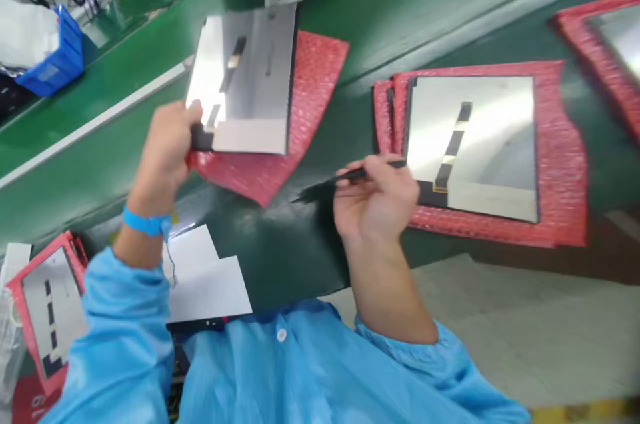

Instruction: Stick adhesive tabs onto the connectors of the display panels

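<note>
Left hand (167,141): you are closing it on the lower left corner of a silver-backed display panel (257,87), thumb lying at the panel's edge near a black corner patch; the panel is extending up and to the right of your grip, most of its face showing clear of the fingers. A segmented flex strip (233,64) is running down that face toward the held corner. A red bubble-wrap sheet (320,81) is lying behind the panel, jutting out along its right and lower sides; whether your fingers are pinching the wrap as well, you cannot tell from this view. Left wrist: you are wearing a blue wrist strap (145,221) with a thin cord. Right hand (377,201): you are gripping a slim black pen-like tool (357,174) between thumb and fingers, its narrow end pointing left, apart from the held panel. Just beside that hand, to the right, a second display panel (493,137) is resting on stacked red bubble-wrap pouches (563,171), its own strip facing up. Surroundings: a third panel (625,37) is showing in part at the right edge; a fourth panel (53,301) is lying at lower left on red wrap; white sheets (210,291) are overlapping near your left forearm; a blue crate (67,54) is standing at upper left; a green work surface (300,257) is stretching beneath your hands.
</note>
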A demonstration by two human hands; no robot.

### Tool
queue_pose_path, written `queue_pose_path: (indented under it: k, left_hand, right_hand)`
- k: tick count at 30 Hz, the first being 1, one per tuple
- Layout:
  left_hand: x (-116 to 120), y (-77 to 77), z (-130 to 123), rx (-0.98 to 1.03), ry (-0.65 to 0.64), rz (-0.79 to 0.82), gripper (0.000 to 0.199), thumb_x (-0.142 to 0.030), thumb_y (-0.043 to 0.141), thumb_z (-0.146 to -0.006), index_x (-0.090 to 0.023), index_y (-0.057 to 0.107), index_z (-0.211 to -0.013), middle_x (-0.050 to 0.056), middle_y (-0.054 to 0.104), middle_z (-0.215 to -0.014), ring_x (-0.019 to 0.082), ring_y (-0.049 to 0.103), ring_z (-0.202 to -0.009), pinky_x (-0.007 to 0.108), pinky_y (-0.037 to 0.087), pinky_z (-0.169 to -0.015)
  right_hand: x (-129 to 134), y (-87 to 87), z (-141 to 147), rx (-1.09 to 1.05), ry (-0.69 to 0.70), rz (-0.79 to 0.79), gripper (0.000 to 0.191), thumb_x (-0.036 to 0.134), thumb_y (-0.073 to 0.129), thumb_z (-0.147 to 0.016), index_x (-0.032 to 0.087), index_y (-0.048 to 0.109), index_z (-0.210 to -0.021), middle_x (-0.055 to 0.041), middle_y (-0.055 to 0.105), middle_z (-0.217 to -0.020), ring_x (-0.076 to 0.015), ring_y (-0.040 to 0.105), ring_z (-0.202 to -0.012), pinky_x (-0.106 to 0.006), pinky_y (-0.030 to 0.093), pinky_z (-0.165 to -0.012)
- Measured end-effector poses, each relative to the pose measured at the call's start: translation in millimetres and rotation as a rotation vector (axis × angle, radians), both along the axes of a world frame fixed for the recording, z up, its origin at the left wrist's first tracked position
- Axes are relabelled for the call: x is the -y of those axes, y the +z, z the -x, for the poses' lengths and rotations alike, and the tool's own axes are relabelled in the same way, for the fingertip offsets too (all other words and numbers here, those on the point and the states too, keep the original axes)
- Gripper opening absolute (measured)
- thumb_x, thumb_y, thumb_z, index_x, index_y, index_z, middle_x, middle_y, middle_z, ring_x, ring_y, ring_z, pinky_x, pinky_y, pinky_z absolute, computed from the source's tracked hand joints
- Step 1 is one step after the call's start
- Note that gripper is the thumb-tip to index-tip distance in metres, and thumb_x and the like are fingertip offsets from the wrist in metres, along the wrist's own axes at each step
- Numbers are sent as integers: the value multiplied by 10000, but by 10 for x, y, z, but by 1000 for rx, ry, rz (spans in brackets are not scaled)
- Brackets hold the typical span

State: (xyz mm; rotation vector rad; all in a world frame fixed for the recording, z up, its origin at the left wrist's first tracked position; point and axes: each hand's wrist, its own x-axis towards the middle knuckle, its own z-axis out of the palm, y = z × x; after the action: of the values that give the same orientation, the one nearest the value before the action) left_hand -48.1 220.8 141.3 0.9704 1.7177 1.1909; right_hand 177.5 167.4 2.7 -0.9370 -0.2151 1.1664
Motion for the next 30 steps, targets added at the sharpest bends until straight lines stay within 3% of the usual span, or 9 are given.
queue_pose_path:
  k: [2, 5, 8, 11, 14, 17, 20, 24, 30]
  left_hand:
    - [580, -352, -86, -20, 39, 41, 265, -188, 557, -1062, -180, 575, -798, -33, 601, -715, 98, 570, -657, 216, 492, -664]
    - [1271, -890, -237, -100, 113, 114, 214, -233, 469, -1081, -195, 573, -898, 5, 675, -844, 140, 633, -757, 242, 509, -710]
    - [1690, -1175, -323, -243, 148, 195, 226, -277, 472, -1084, -224, 521, -870, 41, 682, -907, 189, 651, -846, 290, 504, -774]
    - [1925, -1110, -232, -406, 56, 269, 264, -303, 614, -1016, -243, 488, -792, 49, 650, -816, 252, 647, -829, 372, 495, -828]
    - [2023, -911, 114, -568, -47, 281, 241, -306, 620, -999, -238, 558, -776, 79, 668, -816, 314, 665, -900, 469, 484, -951]
    - [1983, -897, 637, -714, -86, 205, 184, -271, 550, -1024, -227, 728, -1033, 140, 724, -1225, 353, 616, -1233, 515, 424, -1127]
    - [1906, -1136, 1068, -914, -217, 55, 360, -305, 628, -1002, -254, 719, -1347, 125, 624, -1507, 349, 514, -1399, 526, 407, -1186]
    - [1911, -1439, 1222, -1027, -260, -41, 397, -377, 712, -989, -278, 736, -1372, 136, 633, -1474, 365, 526, -1368, 558, 446, -1133]
    - [1941, -1418, 1152, -977, -281, -32, 413, -366, 729, -984, -280, 728, -1388, 140, 606, -1504, 399, 519, -1374, 595, 445, -1119]
  right_hand:
    - [-23, -11, -53, -12, -83, -1, 163, 196, 672, -732, 232, 515, -748, 67, 602, -612, -85, 612, -495, -121, 429, -396]
    - [-37, -25, -46, 16, -130, -2, 143, 132, 549, -804, 246, 506, -730, 61, 556, -619, -77, 573, -489, -106, 382, -379]
    - [12, 16, 61, 107, -85, -19, 214, 63, 488, -818, 249, 487, -712, 65, 551, -599, -84, 569, -479, -109, 393, -384]
    - [136, 155, 284, 247, 86, -62, 221, 52, 583, -826, 244, 547, -724, 64, 595, -603, -111, 630, -513, -149, 481, -418]
    - [271, 315, 681, 427, 376, -217, 222, 86, 758, -782, 254, 615, -800, 65, 640, -645, -159, 712, -595, -230, 600, -491]
    - [314, 325, 1204, 484, 675, -333, 278, 129, 856, -782, 251, 612, -838, 53, 673, -693, -183, 759, -674, -255, 644, -549]
    - [266, 139, 1639, 452, 869, -337, 327, 174, 912, -784, 253, 600, -842, 60, 668, -694, -173, 754, -690, -244, 641, -553]
    - [225, -114, 1813, 459, 925, -308, 329, 236, 923, -800, 254, 599, -857, 53, 701, -732, -162, 762, -718, -241, 641, -592]
    - [281, -74, 1723, 569, 888, -283, 351, 370, 916, -847, 260, 584, -877, 48, 741, -785, -156, 779, -783, -251, 646, -675]
